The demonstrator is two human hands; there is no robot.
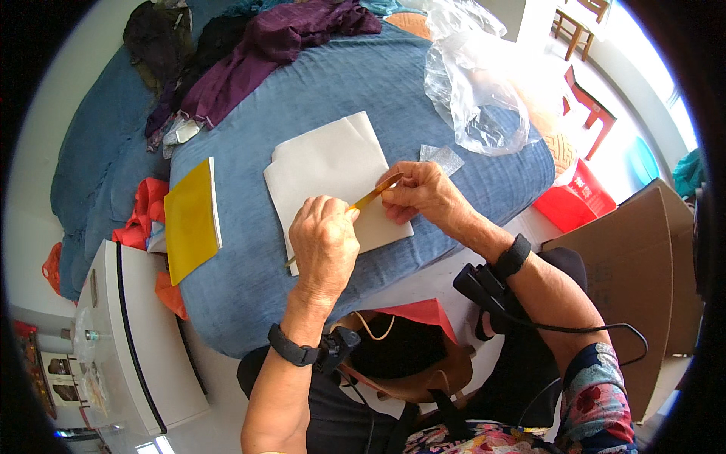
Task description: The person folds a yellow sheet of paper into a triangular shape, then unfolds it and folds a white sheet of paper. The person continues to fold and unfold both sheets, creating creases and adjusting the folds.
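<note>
My left hand [324, 241] is closed around a narrow, shiny gold-coloured strip [370, 198]. One end of it seems to show below that fist, near the left edge of the white sheets. At the strip's upper right end, my right hand [422, 192] pinches it between thumb and fingers. Both hands are over several white paper sheets [323, 156], which lie slightly fanned on a blue cloth-covered surface [238, 136]. Just beyond the right hand lie small silvery glittery pieces [445, 159]. What the strip is made of, I cannot tell.
A yellow-covered pad [191, 224] rests at the left. Clear plastic bags [482, 108] and purple cloth [272, 45] lie farther back. Below the edge stands an open bag with cord handles [454, 371]. A cardboard box [624, 272] is on the right, a white cabinet [153, 329] on the left.
</note>
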